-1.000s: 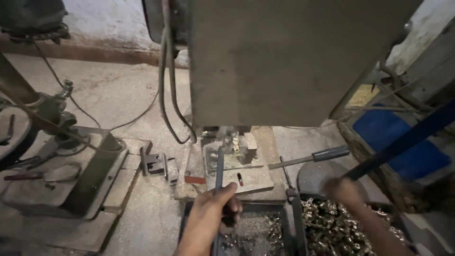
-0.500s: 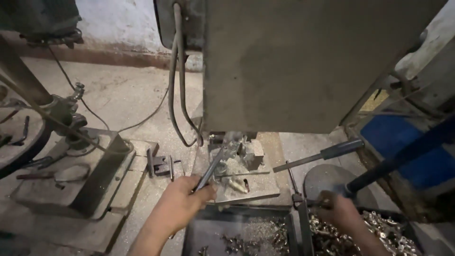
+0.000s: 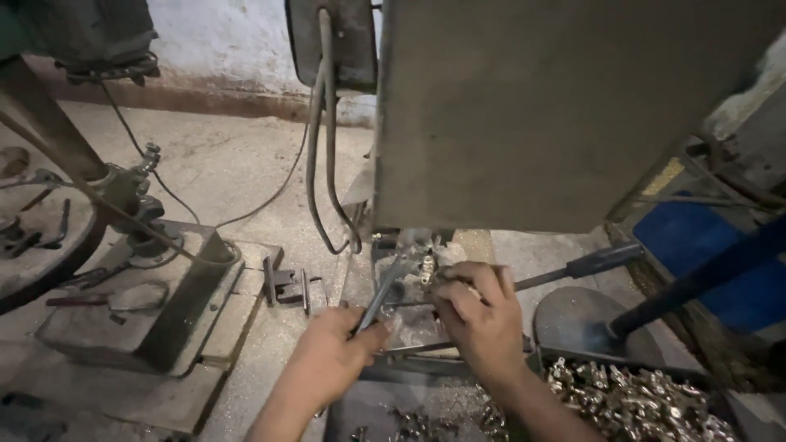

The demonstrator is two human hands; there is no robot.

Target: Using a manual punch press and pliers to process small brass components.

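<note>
My left hand (image 3: 332, 358) grips a slim grey metal lever (image 3: 383, 292) that slants up toward the fixture under the big grey machine body (image 3: 565, 106). My right hand (image 3: 479, 321) is at the fixture with its fingertips pinched on a small shiny metal part (image 3: 426, 266), which it holds against the work spot. The machine body hides what is above the part.
A tray of several shiny metal parts (image 3: 639, 397) lies at the lower right, another tray (image 3: 409, 417) below my hands. A dark-handled rod (image 3: 594, 262) sticks out to the right, cables (image 3: 323, 164) hang left of the machine, and a second machine base (image 3: 139, 303) stands at the left.
My right hand has come up from the parts tray to the fixture with a small part. My left hand stays on the lever, which now slants more upright.
</note>
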